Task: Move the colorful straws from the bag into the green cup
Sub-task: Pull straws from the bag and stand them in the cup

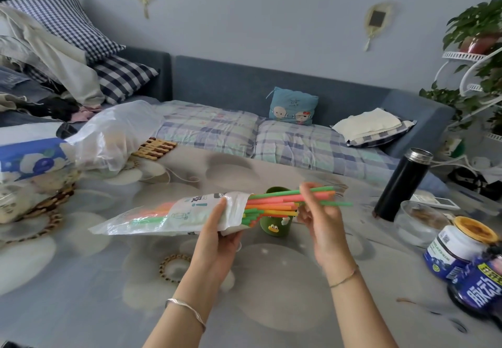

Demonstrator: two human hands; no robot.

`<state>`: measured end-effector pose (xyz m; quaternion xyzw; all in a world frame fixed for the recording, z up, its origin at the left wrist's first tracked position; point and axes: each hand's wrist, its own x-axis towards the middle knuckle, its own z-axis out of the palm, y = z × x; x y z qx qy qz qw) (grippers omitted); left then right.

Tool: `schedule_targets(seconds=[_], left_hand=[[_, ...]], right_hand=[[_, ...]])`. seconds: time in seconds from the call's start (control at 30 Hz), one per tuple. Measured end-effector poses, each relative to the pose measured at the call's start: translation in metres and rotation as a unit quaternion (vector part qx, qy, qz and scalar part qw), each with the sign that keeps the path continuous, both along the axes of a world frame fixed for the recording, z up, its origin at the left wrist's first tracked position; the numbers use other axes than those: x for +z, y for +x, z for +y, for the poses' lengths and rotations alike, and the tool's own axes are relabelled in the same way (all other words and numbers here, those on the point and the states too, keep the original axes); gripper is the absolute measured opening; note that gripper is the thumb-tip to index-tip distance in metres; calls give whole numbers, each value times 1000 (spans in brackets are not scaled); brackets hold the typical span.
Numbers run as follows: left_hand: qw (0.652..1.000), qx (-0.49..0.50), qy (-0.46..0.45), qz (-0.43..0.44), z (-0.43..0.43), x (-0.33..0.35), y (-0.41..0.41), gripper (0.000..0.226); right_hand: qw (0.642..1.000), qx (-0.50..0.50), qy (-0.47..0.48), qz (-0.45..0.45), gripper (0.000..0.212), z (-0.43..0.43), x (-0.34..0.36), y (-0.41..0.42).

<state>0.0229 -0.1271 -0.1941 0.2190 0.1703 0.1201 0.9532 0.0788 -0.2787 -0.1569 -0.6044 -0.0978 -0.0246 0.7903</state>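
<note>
My left hand (217,235) holds a white plastic straw bag (168,216) level above the table, gripping it near its open right end. A bundle of green, orange, pink and yellow straws (274,203) sticks out of that opening to the right. My right hand (320,218) pinches the straws' free ends, and a few of them reach past my fingers. The green cup (275,227), with a small duck figure on its side, stands on the table right behind and below the straws, partly hidden by them and the bag.
A black thermos (402,184) stands at the right, with a glass bowl (418,222) and blue-labelled jars (456,247) near it. A crumpled clear bag (108,136) and a tissue pack (30,157) lie at the left. A sofa with cushions runs behind the table.
</note>
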Motion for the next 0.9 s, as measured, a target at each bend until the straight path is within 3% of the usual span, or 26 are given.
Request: schedule_targets(seconds=[0.07, 0.2, 0.43, 0.6, 0.73, 0.8, 0.9], left_hand=[[1000, -18, 12, 6, -5, 0, 0, 39], [999, -39, 25, 10, -9, 0, 3, 30], [1000, -13, 2, -9, 2, 2, 11, 17], [1000, -8, 8, -7, 0, -1, 17, 15], [999, -21, 34, -9, -4, -7, 21, 19], [1000, -14, 27, -7, -3, -6, 21, 18], [1000, -2, 12, -16, 3, -5, 23, 27]], right_hand=[[994, 53, -91, 1, 3, 8, -3, -4], [992, 21, -121, 21, 18, 14, -4, -2], [994, -112, -1, -7, 21, -9, 25, 13], [998, -45, -8, 39, 15, 8, 21, 14], [993, 36, -94, 58, 12, 22, 8, 11], [992, 34, -110, 55, 20, 24, 7, 11], [997, -24, -60, 29, 30, 16, 16, 16]])
